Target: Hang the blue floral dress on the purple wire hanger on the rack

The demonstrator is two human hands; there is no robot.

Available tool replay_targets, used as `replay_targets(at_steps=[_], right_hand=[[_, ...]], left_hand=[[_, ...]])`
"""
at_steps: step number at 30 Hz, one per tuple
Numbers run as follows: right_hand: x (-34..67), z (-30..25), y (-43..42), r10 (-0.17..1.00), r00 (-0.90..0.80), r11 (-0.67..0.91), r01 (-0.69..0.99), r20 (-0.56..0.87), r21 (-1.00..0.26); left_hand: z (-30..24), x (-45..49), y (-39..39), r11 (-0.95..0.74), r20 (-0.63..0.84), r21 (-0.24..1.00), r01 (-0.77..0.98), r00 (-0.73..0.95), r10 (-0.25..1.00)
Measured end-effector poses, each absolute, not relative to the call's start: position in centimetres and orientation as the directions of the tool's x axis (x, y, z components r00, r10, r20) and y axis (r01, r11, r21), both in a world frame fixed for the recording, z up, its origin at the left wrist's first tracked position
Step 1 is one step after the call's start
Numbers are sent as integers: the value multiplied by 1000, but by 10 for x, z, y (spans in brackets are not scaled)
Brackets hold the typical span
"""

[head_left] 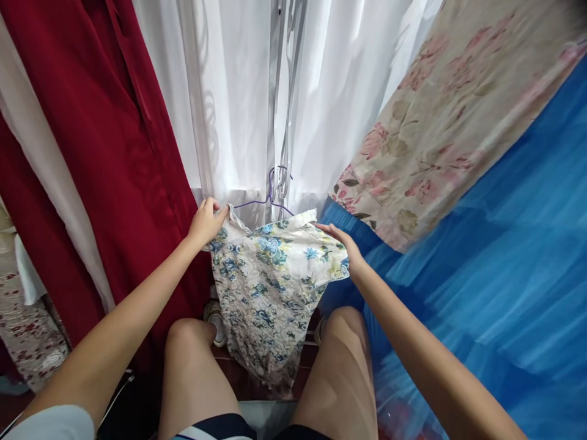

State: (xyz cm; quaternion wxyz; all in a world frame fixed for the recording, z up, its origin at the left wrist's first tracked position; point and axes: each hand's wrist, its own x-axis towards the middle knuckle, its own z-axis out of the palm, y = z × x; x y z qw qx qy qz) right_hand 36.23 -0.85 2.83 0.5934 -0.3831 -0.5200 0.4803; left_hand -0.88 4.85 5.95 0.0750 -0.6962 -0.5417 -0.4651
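A cream dress [266, 299] with blue and green flowers hangs between my knees, its neckline upward and its lower end near the floor. A thin purple hanger [270, 198] shows above the neckline, its hook upward; the rest is hidden inside the cloth. My left hand [208, 224] pinches the dress at its left shoulder edge. At the opposite shoulder, my right hand [343, 243] holds the sleeve edge, fingers fairly straight along the top and partly covered by the cloth.
White curtains [238, 110] hang straight ahead. Dark red cloth [151, 183] hangs at the left. To the right are a beige cloth with pink flowers [413, 140] and a blue layered fabric [495, 275]. My bare knees [188, 336] flank the dress, above a dark red floor.
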Motion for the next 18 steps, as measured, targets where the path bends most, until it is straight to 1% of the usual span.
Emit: replay_targets(at_steps=[1,2,3,5,6,8,9,11,13,14,15,16,18], right_hand=[[364,19,-15,951,108,306,-164,291,-938],[363,10,-22,913,225,372,-115,340,-921],[361,3,-29,854,330,436,-32,402,-899],[353,-2,-39,708,454,534,156,541,-831],[349,1,-40,649,478,563,222,592,-796],[342,17,-36,585,498,598,268,640,-755],[341,28,-31,580,503,604,261,640,-753],[338,53,-22,608,500,599,222,617,-770],[333,74,-22,639,451,609,197,623,-768],[327,82,-27,648,400,624,209,648,-753],[320,87,-37,657,320,643,235,683,-729],[311,91,-49,667,208,663,272,716,-697],[293,95,-79,679,-102,713,326,727,-621]], left_hand=[[58,-9,43,-391,721,372,842,4,693],[57,-8,38,-398,708,349,848,39,705],[58,-5,34,-425,697,337,840,81,713],[62,4,28,-515,696,350,782,151,702],[66,9,26,-565,706,368,739,174,687],[73,19,25,-633,725,394,666,198,660],[76,23,25,-642,731,397,656,198,653],[80,27,28,-623,736,387,680,179,653],[79,27,35,-576,739,396,715,125,662],[77,25,39,-550,734,421,721,85,674],[74,23,43,-527,722,472,707,34,691],[70,21,47,-506,699,539,674,-23,714],[60,18,53,-470,636,668,577,-116,763]])
